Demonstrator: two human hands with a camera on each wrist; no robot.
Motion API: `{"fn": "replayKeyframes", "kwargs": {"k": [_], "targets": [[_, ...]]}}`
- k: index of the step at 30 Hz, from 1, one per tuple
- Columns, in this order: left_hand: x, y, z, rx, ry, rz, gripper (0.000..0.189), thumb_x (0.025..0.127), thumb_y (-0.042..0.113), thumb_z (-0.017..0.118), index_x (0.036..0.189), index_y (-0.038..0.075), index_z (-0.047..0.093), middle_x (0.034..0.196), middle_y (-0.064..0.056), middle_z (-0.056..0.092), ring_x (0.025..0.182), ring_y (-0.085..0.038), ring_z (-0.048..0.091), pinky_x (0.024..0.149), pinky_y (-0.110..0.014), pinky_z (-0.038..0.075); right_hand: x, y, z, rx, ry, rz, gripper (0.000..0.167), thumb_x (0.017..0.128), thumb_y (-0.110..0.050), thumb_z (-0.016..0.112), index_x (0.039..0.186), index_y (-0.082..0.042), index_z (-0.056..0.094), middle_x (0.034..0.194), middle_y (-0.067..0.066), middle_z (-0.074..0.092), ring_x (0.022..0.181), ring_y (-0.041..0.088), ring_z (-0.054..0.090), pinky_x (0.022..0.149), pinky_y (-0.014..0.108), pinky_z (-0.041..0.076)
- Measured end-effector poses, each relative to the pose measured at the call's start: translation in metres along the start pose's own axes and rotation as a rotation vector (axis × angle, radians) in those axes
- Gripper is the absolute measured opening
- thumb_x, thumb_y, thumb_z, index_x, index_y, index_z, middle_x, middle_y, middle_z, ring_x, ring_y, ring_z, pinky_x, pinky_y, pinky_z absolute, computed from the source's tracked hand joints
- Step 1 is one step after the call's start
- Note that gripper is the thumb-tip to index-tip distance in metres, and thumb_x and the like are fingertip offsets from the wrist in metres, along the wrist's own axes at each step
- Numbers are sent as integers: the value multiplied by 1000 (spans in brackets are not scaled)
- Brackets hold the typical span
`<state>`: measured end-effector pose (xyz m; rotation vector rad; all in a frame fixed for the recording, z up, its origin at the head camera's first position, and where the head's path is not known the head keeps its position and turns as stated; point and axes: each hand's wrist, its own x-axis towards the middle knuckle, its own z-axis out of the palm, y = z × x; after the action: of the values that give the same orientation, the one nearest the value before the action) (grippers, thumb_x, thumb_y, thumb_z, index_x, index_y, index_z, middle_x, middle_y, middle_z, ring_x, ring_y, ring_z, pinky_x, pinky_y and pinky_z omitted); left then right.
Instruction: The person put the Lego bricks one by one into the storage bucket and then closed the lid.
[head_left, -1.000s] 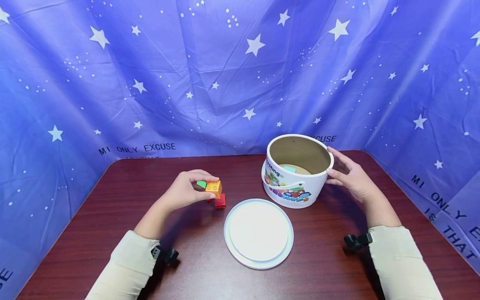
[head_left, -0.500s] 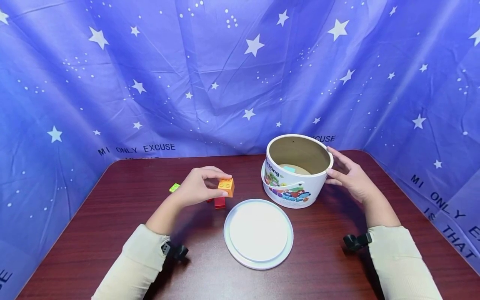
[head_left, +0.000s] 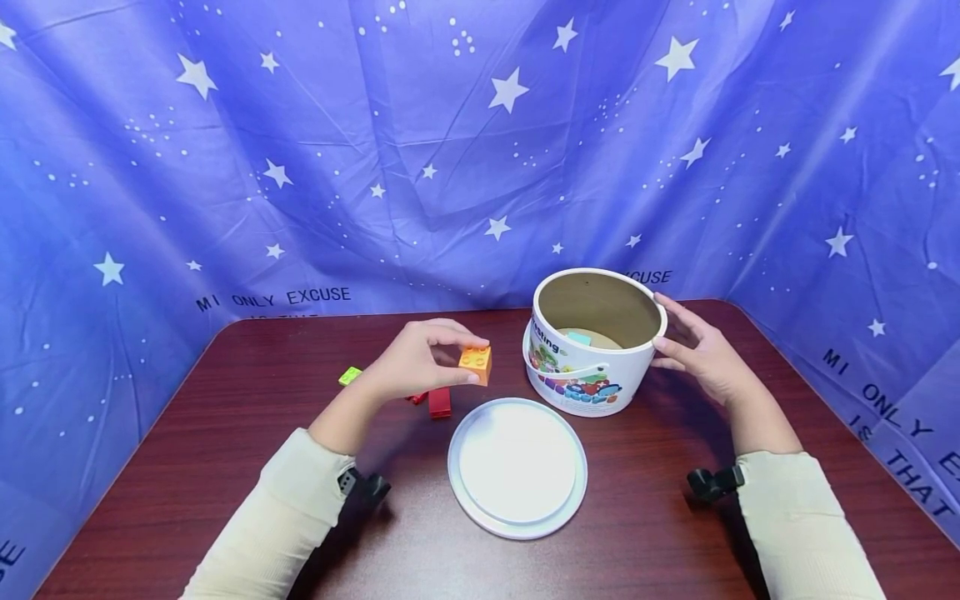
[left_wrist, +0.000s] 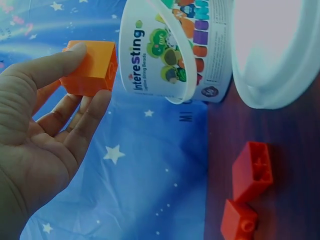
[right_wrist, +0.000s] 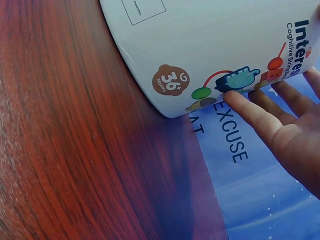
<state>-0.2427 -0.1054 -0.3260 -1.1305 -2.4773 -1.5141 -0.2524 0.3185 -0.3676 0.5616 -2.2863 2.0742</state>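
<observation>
My left hand [head_left: 412, 362] pinches an orange building block [head_left: 476, 365] between thumb and fingers, above the table and left of the bucket. Seen from the left wrist, the thumb lies on one face of the orange block [left_wrist: 92, 65] and the fingertips on the opposite side. A white printed bucket [head_left: 585, 392] stands upright without a cover, a light-blue piece [head_left: 578, 337] at its bottom. With fairly straight fingers, my right hand [head_left: 701, 354] touches the bucket's right side near the rim; the right wrist view shows these fingers against the printed wall [right_wrist: 220, 55].
A round white lid [head_left: 517, 462] lies on the dark red table [head_left: 630, 517] in front of the bucket. Red blocks [head_left: 439, 403] sit below my left hand, partly hidden by it. A lime-green block [head_left: 349, 376] lies farther left. Behind hangs a blue star-patterned cloth [head_left: 450, 125].
My left hand has carried the orange block rightward and slightly up, toward the bucket. The lime-green block at left has come into sight. My right hand and the bucket stay put.
</observation>
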Motion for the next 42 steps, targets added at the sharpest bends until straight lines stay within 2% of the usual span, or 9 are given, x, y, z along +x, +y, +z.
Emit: {"fn": "replayKeyframes", "kwargs": {"k": [9,16,30,34,39,42], "targets": [[19,12,2,10,-30,52,40,73,4,85,111,5,74,108,-6,67,94,-18,63,77,-29,58,0,1,-2,-8,7,-3,67,97,0,55,155,-10,24,144,24,31,115,13,55,80,36,58],[37,21,4,-11,-36,103,40,72,4,86,110,1,73,106,-8,68,92,-18,63,75,-29,58,1,1,-1,-10,7,12,67,97,-2,55,156,-11,23,148,30,24,116,12,54,79,35,58],[76,29,8,-21,-40,53,40,73,8,86,111,5,74,102,-2,71,92,-15,63,76,-27,58,0,1,-4,-11,7,7,68,97,0,54,156,-11,23,147,30,25,111,12,59,79,36,58],[91,31,13,21,-67,49,40,74,10,85,112,6,74,104,-2,72,92,-13,63,80,-29,57,0,2,-4,2,8,6,67,97,0,54,156,-12,24,145,26,29,109,13,60,78,36,58],[107,33,18,134,-87,47,38,76,11,83,113,9,74,105,-1,73,96,-10,61,88,-34,52,-1,3,-4,-5,2,13,67,97,-3,55,156,-14,24,145,27,28,111,14,59,79,35,58],[117,32,20,188,-89,15,37,77,10,81,113,11,74,106,-1,72,97,-10,60,87,-29,49,0,3,-4,-10,0,12,67,98,-4,55,156,-14,24,146,30,25,113,14,57,80,36,58]]}}
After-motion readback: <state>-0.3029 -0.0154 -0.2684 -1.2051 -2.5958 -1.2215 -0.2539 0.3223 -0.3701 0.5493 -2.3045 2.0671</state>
